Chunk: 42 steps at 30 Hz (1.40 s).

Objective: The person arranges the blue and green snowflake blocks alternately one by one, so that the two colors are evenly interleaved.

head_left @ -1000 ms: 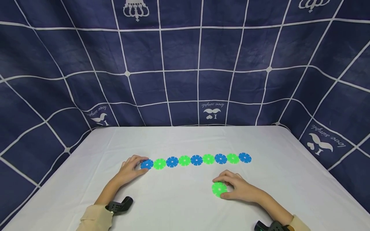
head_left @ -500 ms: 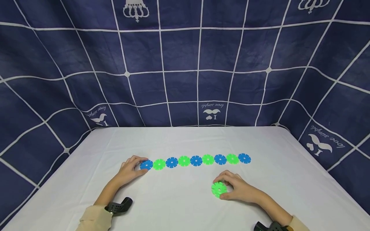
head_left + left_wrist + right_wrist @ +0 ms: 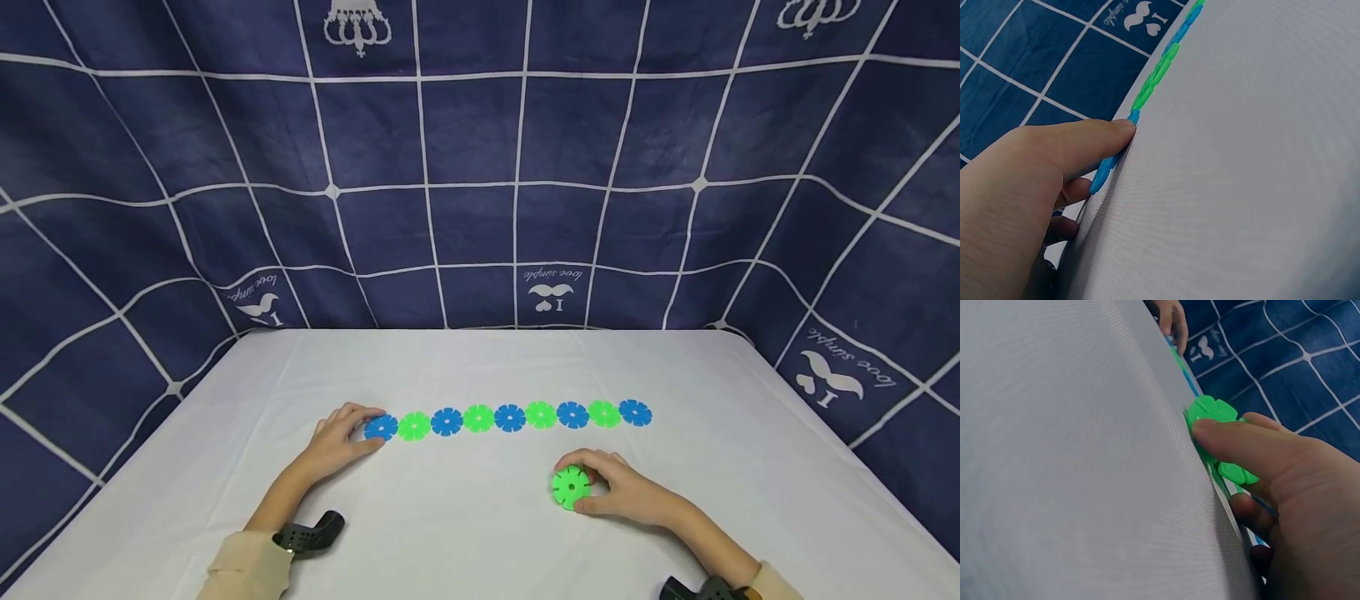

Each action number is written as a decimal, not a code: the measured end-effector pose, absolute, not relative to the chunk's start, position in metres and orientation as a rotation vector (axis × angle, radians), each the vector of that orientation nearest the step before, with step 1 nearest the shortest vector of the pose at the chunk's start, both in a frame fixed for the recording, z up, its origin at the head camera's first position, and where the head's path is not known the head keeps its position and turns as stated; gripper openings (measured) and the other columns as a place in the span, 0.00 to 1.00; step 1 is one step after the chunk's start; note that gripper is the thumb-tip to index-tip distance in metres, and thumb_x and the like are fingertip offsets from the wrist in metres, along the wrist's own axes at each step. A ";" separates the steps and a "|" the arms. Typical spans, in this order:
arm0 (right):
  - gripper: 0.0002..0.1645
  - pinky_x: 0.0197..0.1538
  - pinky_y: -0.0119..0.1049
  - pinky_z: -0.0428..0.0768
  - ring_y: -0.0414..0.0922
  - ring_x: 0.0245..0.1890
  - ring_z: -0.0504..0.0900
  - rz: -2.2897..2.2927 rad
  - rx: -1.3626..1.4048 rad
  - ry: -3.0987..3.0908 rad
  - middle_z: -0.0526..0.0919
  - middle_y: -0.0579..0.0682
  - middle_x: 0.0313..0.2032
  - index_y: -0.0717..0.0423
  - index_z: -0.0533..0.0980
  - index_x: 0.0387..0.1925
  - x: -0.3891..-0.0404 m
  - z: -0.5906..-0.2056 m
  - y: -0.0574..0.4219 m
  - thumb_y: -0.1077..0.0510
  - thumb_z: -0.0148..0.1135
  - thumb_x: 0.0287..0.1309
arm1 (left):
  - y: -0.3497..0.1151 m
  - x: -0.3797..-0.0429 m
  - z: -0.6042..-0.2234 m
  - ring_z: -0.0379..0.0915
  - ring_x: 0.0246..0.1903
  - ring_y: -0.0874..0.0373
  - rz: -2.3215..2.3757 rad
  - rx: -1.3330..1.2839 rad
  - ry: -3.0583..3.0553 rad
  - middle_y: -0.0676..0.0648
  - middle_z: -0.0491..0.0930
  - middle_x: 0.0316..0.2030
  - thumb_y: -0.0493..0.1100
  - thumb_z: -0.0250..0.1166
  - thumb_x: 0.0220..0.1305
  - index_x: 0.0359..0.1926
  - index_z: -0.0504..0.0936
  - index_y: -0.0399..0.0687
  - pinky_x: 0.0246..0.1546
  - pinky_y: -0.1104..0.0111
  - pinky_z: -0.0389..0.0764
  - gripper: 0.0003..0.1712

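A row of notched plastic discs, blue and green by turns, lies across the white table, edge to edge or nearly so. At its left end my left hand (image 3: 336,442) pinches a blue disc (image 3: 381,427) between thumb and finger, the disc lying on the cloth. Nearer the front and to the right, my right hand (image 3: 618,490) holds a green disc (image 3: 572,487) between thumb and fingers. In the right wrist view this green disc (image 3: 1215,411) is tilted up, the thumb covering part of its face.
The row continues through a green disc (image 3: 414,427) to a blue disc (image 3: 636,412) at its right end. White cloth covers the table (image 3: 450,533). A dark blue checked curtain (image 3: 472,217) hangs behind and at both sides. Each wrist wears a black device (image 3: 309,533).
The green disc in my right hand has gone from lying nearly flat to a tilt, its face turned more to the head camera. My left hand and the row stay as they were.
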State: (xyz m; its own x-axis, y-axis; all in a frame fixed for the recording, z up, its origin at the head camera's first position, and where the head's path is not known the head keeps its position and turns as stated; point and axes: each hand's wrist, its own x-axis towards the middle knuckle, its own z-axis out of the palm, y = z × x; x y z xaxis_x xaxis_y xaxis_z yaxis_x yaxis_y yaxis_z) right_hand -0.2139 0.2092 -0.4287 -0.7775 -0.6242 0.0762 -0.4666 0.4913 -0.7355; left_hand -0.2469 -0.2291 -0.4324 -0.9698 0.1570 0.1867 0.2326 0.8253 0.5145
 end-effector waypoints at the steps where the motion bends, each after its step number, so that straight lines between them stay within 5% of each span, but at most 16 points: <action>1: 0.25 0.40 0.30 0.65 0.36 0.37 0.66 -1.168 -0.953 2.519 0.74 0.40 0.45 0.39 0.70 0.52 -0.215 -0.429 0.210 0.47 0.64 0.50 | -0.229 -0.247 -0.432 0.64 0.48 0.50 -0.838 -0.306 -2.873 0.47 0.71 0.47 0.59 0.62 0.53 0.54 0.75 0.52 0.40 0.62 0.56 0.29; 11: 0.20 0.42 0.27 0.67 0.34 0.41 0.68 -1.235 -0.912 2.399 0.74 0.47 0.51 0.44 0.70 0.53 -0.220 -0.419 0.216 0.54 0.57 0.58 | -0.230 -0.248 -0.432 0.64 0.50 0.49 -0.848 -0.304 -2.878 0.47 0.71 0.48 0.58 0.63 0.53 0.54 0.75 0.53 0.41 0.62 0.56 0.29; 18: 0.23 0.34 0.30 0.67 0.35 0.34 0.67 -1.231 -0.804 2.452 0.72 0.51 0.53 0.46 0.68 0.57 -0.225 -0.413 0.225 0.55 0.55 0.59 | -0.226 -0.250 -0.429 0.65 0.49 0.49 -0.855 -0.321 -2.860 0.46 0.72 0.47 0.57 0.64 0.52 0.53 0.75 0.52 0.40 0.62 0.56 0.28; 21: 0.23 0.32 0.29 0.67 0.34 0.29 0.66 -1.259 -0.775 2.495 0.74 0.49 0.41 0.48 0.67 0.57 -0.229 -0.412 0.230 0.55 0.56 0.59 | -0.227 -0.250 -0.430 0.65 0.49 0.49 -0.843 -0.321 -2.867 0.46 0.72 0.47 0.57 0.63 0.53 0.53 0.75 0.52 0.40 0.62 0.56 0.27; 25: 0.16 0.26 0.29 0.65 0.33 0.22 0.62 -1.333 -0.728 2.555 0.63 0.45 0.24 0.54 0.69 0.48 -0.235 -0.412 0.238 0.56 0.57 0.59 | -0.229 -0.249 -0.431 0.65 0.48 0.49 -0.836 -0.319 -2.872 0.46 0.71 0.47 0.57 0.63 0.54 0.54 0.75 0.52 0.40 0.62 0.56 0.28; 30: 0.12 0.24 0.29 0.64 0.33 0.20 0.61 -1.355 -0.589 2.688 0.62 0.44 0.21 0.55 0.72 0.41 -0.241 -0.411 0.251 0.54 0.58 0.58 | -0.229 -0.250 -0.431 0.65 0.47 0.50 -0.850 -0.323 -2.868 0.46 0.71 0.47 0.57 0.63 0.53 0.54 0.75 0.52 0.40 0.62 0.56 0.28; 42: 0.20 0.28 0.29 0.69 0.34 0.30 0.69 -1.322 -0.369 2.914 0.72 0.52 0.33 0.56 0.70 0.51 -0.247 -0.405 0.273 0.52 0.55 0.60 | -0.229 -0.248 -0.434 0.65 0.48 0.51 -0.815 -0.326 -2.860 0.46 0.72 0.47 0.58 0.63 0.53 0.53 0.75 0.52 0.40 0.62 0.57 0.28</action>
State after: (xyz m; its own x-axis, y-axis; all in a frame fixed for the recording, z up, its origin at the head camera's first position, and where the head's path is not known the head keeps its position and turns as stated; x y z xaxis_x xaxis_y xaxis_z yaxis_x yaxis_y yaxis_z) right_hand -0.2471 0.2731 -0.4052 -0.9706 -0.1743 0.1661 -0.2398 0.6374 -0.7322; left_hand -0.2478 -0.2287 -0.4343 -0.9651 0.1663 0.2021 0.2479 0.8287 0.5017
